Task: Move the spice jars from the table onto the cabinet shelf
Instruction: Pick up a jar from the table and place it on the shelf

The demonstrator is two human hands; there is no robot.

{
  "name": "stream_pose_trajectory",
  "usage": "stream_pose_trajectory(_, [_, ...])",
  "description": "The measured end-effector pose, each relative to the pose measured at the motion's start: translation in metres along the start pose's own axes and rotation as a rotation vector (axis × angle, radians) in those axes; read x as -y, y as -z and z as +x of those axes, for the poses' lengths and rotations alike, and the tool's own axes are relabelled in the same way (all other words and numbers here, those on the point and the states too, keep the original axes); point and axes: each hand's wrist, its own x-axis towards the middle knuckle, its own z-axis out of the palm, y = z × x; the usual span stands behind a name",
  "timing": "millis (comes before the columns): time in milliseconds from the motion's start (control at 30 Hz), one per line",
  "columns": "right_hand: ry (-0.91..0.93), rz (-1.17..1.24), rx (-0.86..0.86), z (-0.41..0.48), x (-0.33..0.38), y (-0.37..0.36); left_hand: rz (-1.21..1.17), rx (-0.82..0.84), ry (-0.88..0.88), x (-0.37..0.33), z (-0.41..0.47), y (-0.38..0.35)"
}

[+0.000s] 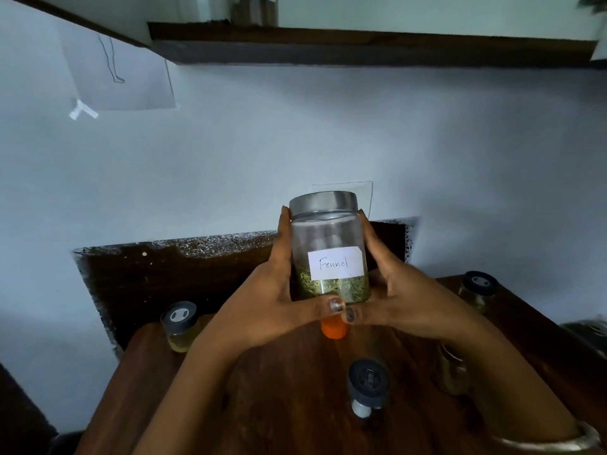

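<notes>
A glass jar labelled "Fennel" (330, 247), with a metal lid and green seeds in its lower part, is held upright above the wooden table (285, 389). My left hand (266, 300) wraps its left side and my right hand (404, 300) its right side, thumbs meeting under the label. Small dark-lidded jars stand on the table: one at the left (180, 326), one in front (368, 387), one at the far right (478, 290). Another jar (453, 369) is partly hidden behind my right forearm. An orange cap (334, 329) shows beneath my thumbs. The dark wooden shelf (361, 44) runs along the wall above.
A jar (254, 9) stands on the shelf at top centre. A paper sheet (118, 67) is taped to the pale wall at upper left. A dark wooden board (184, 274) backs the table against the wall. A blurred object (588, 333) sits at the right edge.
</notes>
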Motion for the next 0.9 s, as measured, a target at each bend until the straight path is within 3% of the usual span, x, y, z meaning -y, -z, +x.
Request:
stream_pose_trajectory(200, [0.071, 0.010, -0.074, 0.034, 0.018, 0.009, 0.100, -0.067, -0.050, -0.014, 0.025, 0.040])
stream_pose_trajectory(433, [0.177, -0.223, -0.294, 0.093, 0.040, 0.057, 0.173, -0.352, -0.102, -0.036, 0.097, 0.068])
stream_pose_trajectory(533, [0.260, -0.267, -0.344, 0.123, 0.047, 0.088, 0.147, -0.474, -0.126, -0.046, 0.134, 0.075])
stream_pose_trajectory(667, [0.363, -0.310, -0.415, 0.160, 0.063, 0.127, 0.301, -0.638, -0.235, -0.061, 0.186, 0.085])
stream_pose_trajectory(900, [0.516, -0.342, -0.547, 0.225, 0.078, 0.185, 0.378, -0.824, -0.351, -0.070, 0.271, 0.100])
